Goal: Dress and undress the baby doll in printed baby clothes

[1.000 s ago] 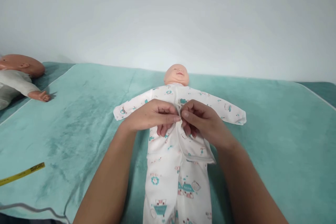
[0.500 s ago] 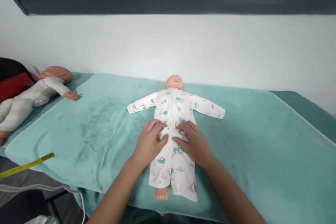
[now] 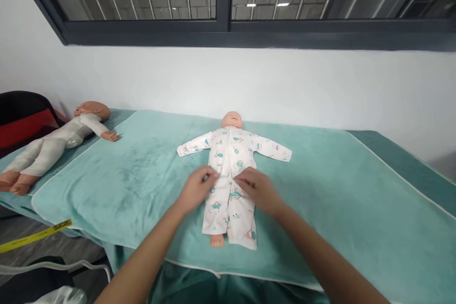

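Observation:
A baby doll (image 3: 232, 119) lies on its back, dressed in a white romper (image 3: 231, 152) printed with small green and pink pictures. The sleeves stretch out to both sides and cover the doll's hands. One bare foot shows below the left trouser leg; the other leg's cuff reaches past the foot. My left hand (image 3: 197, 188) pinches the romper at the waist, on the left side. Opposite it, my right hand (image 3: 261, 191) has thumb and fingers together on the cloth right of the middle. The exact grip of the fingertips is partly hidden.
A green towel (image 3: 320, 190) covers the table under the doll. At the far left lies a second doll (image 3: 67, 135) in white wrapping, beside a black and red chair (image 3: 28, 123). A yellow strip (image 3: 35, 236) and a pale cable (image 3: 53, 264) are at lower left. Behind is a barred window (image 3: 228, 4).
Both hands have gone from loosely spread fingers on the romper to pinches at its waist, with the hands slightly farther apart. The view has tilted up, showing more window.

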